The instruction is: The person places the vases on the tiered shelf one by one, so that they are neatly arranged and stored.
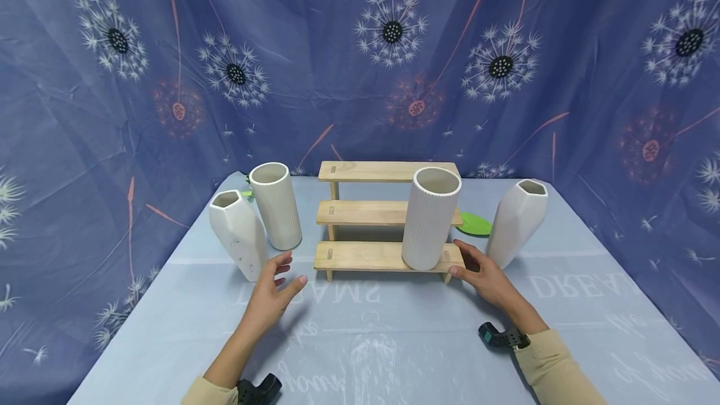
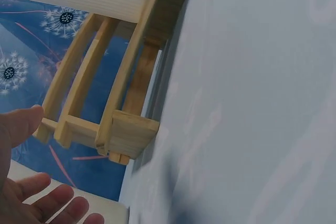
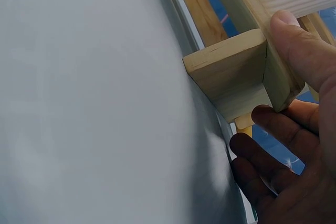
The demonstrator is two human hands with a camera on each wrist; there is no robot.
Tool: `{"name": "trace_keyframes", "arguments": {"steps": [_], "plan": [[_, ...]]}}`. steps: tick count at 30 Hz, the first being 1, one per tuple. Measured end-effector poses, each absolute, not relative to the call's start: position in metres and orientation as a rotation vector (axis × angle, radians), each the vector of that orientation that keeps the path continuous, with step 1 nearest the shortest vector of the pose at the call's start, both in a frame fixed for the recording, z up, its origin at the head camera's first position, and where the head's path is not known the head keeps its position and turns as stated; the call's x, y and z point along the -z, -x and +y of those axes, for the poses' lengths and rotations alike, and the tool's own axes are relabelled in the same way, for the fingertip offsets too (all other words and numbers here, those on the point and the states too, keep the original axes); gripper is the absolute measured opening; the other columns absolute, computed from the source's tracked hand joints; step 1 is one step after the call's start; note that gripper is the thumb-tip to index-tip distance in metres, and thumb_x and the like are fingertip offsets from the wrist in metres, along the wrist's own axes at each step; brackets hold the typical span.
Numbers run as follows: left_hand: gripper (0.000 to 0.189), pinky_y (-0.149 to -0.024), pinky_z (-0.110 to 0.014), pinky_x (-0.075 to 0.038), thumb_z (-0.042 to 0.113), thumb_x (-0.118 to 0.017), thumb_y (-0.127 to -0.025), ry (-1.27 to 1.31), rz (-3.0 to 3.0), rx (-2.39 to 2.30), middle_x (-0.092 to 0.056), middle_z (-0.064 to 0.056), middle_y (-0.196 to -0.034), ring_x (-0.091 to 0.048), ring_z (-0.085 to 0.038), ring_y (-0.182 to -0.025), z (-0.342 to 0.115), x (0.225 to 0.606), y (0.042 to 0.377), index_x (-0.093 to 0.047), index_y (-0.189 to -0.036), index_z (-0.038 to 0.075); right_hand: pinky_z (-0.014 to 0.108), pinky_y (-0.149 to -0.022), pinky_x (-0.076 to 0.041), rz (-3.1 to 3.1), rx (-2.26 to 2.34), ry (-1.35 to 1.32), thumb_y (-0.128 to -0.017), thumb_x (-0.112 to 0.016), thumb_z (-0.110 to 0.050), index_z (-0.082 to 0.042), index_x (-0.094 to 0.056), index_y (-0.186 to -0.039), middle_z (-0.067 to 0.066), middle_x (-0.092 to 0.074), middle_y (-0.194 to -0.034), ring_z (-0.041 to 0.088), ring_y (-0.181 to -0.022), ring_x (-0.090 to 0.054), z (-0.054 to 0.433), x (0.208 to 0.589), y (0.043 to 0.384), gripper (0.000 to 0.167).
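Observation:
A three-step wooden display stand (image 1: 360, 257) stands mid-table, with a white ribbed cylindrical vase (image 1: 430, 224) upright on the right of its lowest step. My right hand (image 1: 486, 277) pinches the right end of that step, thumb (image 3: 294, 38) on top and index fingertip (image 3: 265, 114) under the end. Fingers spread and holding nothing, my left hand (image 1: 270, 295) is beside a white faceted vase (image 1: 239, 236) on the left. Behind that vase is another ribbed vase (image 1: 277, 208). A second faceted vase (image 1: 514, 224) is just beyond my right hand.
A flat green piece (image 1: 475, 225) lies behind the stand's right side, and a bit of green (image 1: 247, 194) shows behind the left vases. The pale blue printed cloth (image 1: 365, 342) covers the table. A blue dandelion-print curtain (image 1: 315, 67) hangs around the back and sides.

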State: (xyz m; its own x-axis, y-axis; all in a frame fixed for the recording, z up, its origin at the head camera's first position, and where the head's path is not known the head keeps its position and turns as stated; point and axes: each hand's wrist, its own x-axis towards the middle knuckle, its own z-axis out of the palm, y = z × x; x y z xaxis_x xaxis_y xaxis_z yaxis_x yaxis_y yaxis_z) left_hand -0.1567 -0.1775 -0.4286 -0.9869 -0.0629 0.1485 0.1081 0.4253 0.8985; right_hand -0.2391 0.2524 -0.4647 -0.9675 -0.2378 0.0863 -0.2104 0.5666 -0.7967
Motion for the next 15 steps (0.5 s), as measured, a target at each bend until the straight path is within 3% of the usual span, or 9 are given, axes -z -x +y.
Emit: {"name": "trace_keyframes", "arguments": {"steps": [7, 15], "plan": [[0.061, -0.101, -0.048, -0.038, 0.020, -0.067, -0.088, -0.026, -2.478, 1.549, -0.044, -0.019, -0.136, -0.044, -0.031, -0.124, -0.186, 0.426, 0.146, -0.037, -0.139, 0.003, 0.045, -0.095, -0.045, 2.751, 1.403, 0.400, -0.088, -0.064, -0.038, -0.007, -0.032, -0.147, 0.022, -0.048, -0.137, 0.035, -0.118, -0.053, 0.252, 0.463, 0.237, 0.074], [0.059, -0.098, -0.033, -0.040, 0.021, -0.066, -0.089, -0.141, -2.400, 1.527, -0.046, -0.015, -0.137, -0.044, -0.021, -0.123, -0.195, 0.425, 0.138, -0.038, -0.138, 0.004, 0.045, -0.095, -0.044, 2.746, 1.414, 0.398, -0.088, -0.064, -0.037, -0.007, -0.031, -0.147, 0.022, -0.047, -0.138, 0.035, -0.118, -0.053, 0.252, 0.463, 0.237, 0.074]]}}
